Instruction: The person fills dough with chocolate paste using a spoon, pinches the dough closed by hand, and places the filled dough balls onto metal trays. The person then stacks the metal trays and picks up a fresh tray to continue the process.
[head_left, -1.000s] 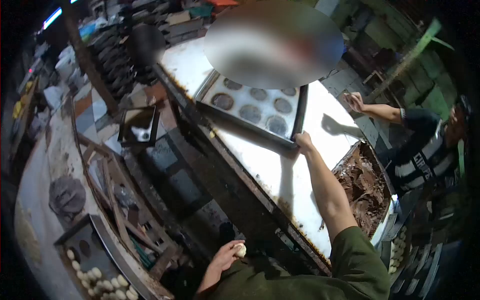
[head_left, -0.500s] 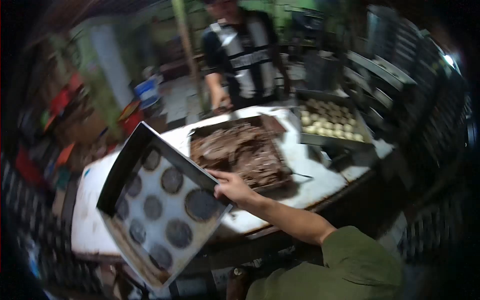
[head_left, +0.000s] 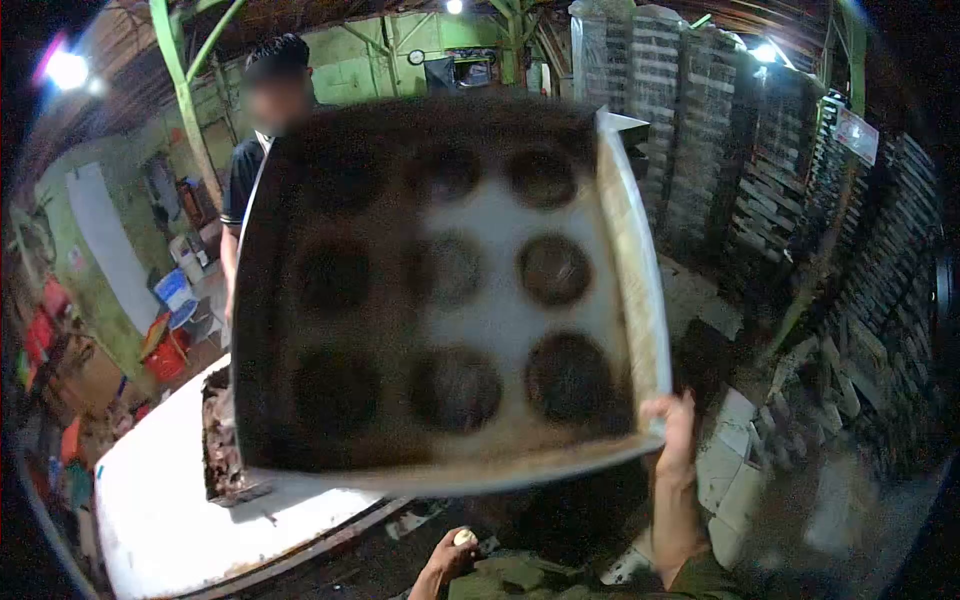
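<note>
A large square baking tray (head_left: 490, 310) with low walls and several dark round marks on its bottom is raised up in front of me, its inside facing me. My right hand (head_left: 672, 425) grips its lower right corner, fingers closed over the rim. Low in the view, near my body, my left hand (head_left: 440, 563) is closed round a small pale rounded thing (head_left: 464, 537), whose kind I cannot make out. Partly hidden behind the raised tray is the tray of brown mass (head_left: 225, 440) on the white table (head_left: 170, 510).
Behind the raised tray at left stands another person (head_left: 245, 185). Tall stacks (head_left: 655, 90) rise at the back right, with more stacked slats (head_left: 880, 290) along the right side. A red bucket (head_left: 165, 355) and a blue-and-white container (head_left: 178, 295) stand beyond the table.
My right hand has swung the tray up and to the right, from tilted over the table to upright before me. My view has turned right. My left hand has come into clear sight.
</note>
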